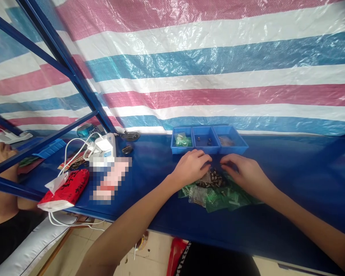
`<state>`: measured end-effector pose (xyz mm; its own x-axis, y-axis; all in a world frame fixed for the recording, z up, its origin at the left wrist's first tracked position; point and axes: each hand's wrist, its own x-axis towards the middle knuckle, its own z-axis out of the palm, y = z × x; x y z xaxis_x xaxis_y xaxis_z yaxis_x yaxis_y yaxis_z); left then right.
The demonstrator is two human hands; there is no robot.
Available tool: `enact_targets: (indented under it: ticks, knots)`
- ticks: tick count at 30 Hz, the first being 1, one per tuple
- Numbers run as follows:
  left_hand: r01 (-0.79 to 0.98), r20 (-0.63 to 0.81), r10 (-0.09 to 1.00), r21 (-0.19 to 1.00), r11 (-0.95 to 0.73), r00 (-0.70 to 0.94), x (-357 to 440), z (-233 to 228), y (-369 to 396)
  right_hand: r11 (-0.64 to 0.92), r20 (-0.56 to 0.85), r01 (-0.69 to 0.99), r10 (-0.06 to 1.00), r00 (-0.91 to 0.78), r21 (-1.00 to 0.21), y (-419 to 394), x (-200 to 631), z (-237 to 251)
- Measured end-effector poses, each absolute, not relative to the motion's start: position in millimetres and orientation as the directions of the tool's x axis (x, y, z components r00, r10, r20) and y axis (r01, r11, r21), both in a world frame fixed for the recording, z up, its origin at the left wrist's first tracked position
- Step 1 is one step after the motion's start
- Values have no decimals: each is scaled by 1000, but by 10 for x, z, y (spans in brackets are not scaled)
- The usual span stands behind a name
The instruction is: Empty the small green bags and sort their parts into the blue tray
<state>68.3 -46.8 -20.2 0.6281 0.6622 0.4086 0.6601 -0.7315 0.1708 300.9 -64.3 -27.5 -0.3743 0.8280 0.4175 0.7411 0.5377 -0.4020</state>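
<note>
My left hand [192, 167] is over the left part of the pile, fingers curled and thumb close to the index finger. Across from it, my right hand [245, 173] has its fingers bent in a pinch-like shape. Anything tiny between the fingertips of either hand is too small to make out. Just below the hands lies a heap of small dark metal parts [215, 179]. Around and under it are green plastic packets [218, 201] and a clear bag [197, 195] of small pieces. Behind the hands stand three joined blue bins [206, 150].
The left bin holds green packets [183, 140], the middle one a few small metal parts, the right one clear packets [226, 141]. Left are a white power strip [107, 147] with cables and a red tissue pack [71, 189]. Past the blue frame [84, 92], another person's hand [1, 155] shows.
</note>
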Motion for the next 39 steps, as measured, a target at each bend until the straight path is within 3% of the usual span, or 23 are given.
enact_targets:
  ticks: [5,14,30,39]
  knots:
    - [654,407,651,156,-740,641,702,-183,-499,537,444,747,822,-357,-393,-648,2983,-288]
    - [615,421,621,170,-770,661,698,-211,-502,475,407,732,866,-291,-488,-738,2938,-172]
    - [579,472,573,149,-801,670,730,-174,-533,589,516,675,784,-345,-444,-816,2888,-149]
    - [580,487,569,147,-801,662,716,-178,-517,546,459,655,827,-324,-522,-846,2865,-76]
